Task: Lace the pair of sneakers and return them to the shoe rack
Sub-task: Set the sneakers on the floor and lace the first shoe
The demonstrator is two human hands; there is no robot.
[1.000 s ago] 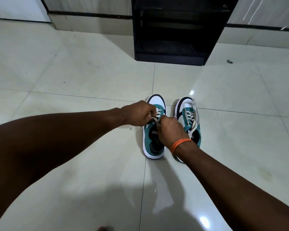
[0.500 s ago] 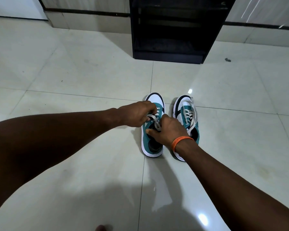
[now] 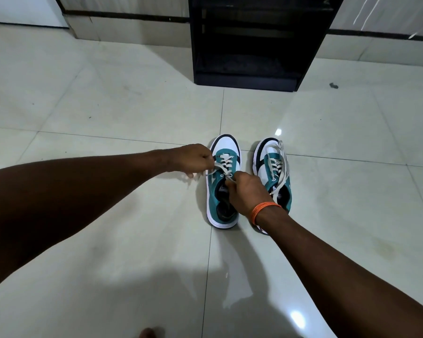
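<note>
Two teal-and-white sneakers stand side by side on the pale tiled floor (image 3: 108, 106), toes pointing toward the black shoe rack (image 3: 252, 45) that stands against the far wall. The left sneaker (image 3: 221, 191) sits just left of a tile joint, the right sneaker (image 3: 274, 167) just beside it with its white lace lying loose over the tongue and side. Both hands work at the left sneaker. The left hand (image 3: 193, 158) is closed in a fist at the shoe's left edge, pinching one end of the white lace (image 3: 226, 164) and drawing it sideways. The right hand (image 3: 248, 189), an orange band (image 3: 264, 209) on its wrist, is closed over the shoe's opening, fingers pinched on the other lace end near the upper eyelets.
</note>
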